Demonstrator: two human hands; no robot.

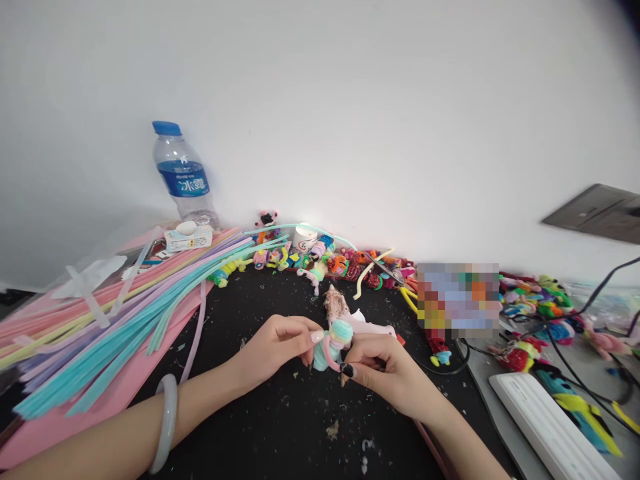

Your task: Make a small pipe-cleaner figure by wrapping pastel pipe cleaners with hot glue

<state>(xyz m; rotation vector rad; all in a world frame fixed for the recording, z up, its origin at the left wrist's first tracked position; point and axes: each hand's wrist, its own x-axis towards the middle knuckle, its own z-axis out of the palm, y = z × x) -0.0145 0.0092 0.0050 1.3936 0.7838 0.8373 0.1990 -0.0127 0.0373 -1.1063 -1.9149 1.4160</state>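
Between both hands is a small pipe-cleaner figure, mint green with pastel bands and a curved pink strand on its front. My left hand grips its left side between thumb and fingers. The right side and the lower end of the pink strand are pinched by my right hand, whose thumb has a dark nail. Fingers hide parts of the figure. Just behind it lies what looks like a pale pink glue gun, its brown, crusted nozzle pointing away.
Bundled pastel pipe cleaners lie left on a pink sheet. A water bottle leans on the wall behind. Several pipe-cleaner figures, a paper cup and scissors line the back. Cables and a white power strip are right.
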